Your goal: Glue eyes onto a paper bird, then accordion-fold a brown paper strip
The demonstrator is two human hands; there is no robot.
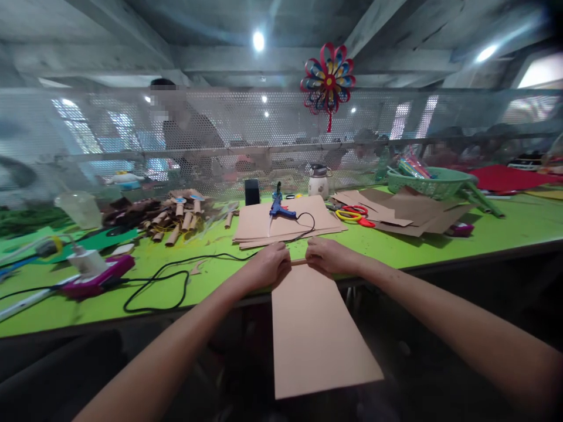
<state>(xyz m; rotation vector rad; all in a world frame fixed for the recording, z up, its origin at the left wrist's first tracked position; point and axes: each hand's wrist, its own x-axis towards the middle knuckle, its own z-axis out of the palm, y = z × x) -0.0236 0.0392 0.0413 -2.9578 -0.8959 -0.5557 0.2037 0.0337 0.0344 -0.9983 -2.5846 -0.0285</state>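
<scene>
A sheet of brown kraft paper [319, 337] hangs over the table's front edge toward me. Its far end is rolled into a narrow tube between my two hands. My left hand [269, 265] grips the left end of that roll, fingers curled. On the right end, my right hand [329, 256] is closed in the same way. Just beyond my hands, a blue hot glue gun [282, 211] rests on a stack of brown paper sheets [250, 225]. Its black cord runs off to the left.
Scissors with red and yellow handles [352, 215] lie right of the stack, near loose brown paper [409, 211] and a green basket [440, 183]. Several rolled paper tubes [173, 234] are piled at left. A purple power strip [99, 278] and looping cord [187, 287] occupy the left front. A mesh partition stands behind.
</scene>
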